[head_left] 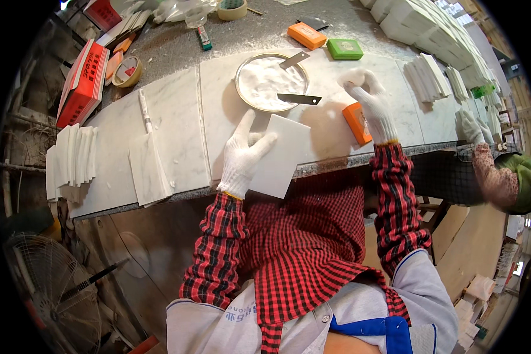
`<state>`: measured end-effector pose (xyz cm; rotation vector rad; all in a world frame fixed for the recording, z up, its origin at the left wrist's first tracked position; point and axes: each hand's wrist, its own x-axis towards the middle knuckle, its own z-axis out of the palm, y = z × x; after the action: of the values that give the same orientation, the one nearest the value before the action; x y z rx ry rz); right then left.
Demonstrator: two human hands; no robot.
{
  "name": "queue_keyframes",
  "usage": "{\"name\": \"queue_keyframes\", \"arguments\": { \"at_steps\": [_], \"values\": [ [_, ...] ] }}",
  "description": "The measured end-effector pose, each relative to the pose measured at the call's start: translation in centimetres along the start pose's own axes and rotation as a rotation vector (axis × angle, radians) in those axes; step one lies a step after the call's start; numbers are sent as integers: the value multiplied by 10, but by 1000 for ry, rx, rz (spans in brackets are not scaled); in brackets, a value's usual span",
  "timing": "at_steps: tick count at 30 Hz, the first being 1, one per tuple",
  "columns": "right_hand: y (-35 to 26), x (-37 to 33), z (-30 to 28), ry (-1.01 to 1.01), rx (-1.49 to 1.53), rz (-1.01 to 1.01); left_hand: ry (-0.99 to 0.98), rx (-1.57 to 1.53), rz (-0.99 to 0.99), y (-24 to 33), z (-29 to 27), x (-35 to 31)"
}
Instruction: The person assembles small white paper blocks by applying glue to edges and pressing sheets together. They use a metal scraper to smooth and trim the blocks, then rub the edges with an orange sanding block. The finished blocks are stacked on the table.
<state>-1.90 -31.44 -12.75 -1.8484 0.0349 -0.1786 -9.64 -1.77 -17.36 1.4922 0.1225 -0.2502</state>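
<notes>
In a white knit glove, my left hand (245, 154) grips a flat white tile (284, 154) by its left side, the thumb pointing up past the tile. The tile tilts over the front edge of the marble worktop. My right hand (369, 97), gloved too, is raised on the right with its fingers curled in; whatever they may hold is hidden. An orange block (353, 125) lies beside that wrist, partly covered. Beyond my left hand stands a round tin (238, 88) of white paste (265, 76). Two scraper blades, one light (295, 59) and one dark (304, 99), rest across its rim.
White tiles stand in stacks at the left (74, 153) and right (428, 76). Farther back lie an orange box (307, 35), a green box (344, 49) and tape rolls (128, 71). A co-worker's gloved hand (472, 127) is at far right; a fan (53, 295) stands lower left.
</notes>
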Motion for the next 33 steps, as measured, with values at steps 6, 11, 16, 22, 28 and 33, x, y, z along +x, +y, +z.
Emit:
{"name": "queue_keyframes", "arguments": {
  "at_steps": [6,11,16,22,28,33],
  "values": [
    [39,41,1,-9,-583,-34,-4,-58,-13,-5,3,3],
    [34,26,1,46,-663,-115,15,-17,-21,-2,2,0],
    [-14,-36,8,234,-555,-275,54,-77,7,-8,3,1],
    [-20,-54,69,-13,-272,-97,35,-169,-52,0,3,0],
    [-19,-42,83,-22,70,187,52,-173,-54,10,1,3],
    [-33,-41,72,21,174,259,42,-266,-88,13,2,12]
  ]
}}
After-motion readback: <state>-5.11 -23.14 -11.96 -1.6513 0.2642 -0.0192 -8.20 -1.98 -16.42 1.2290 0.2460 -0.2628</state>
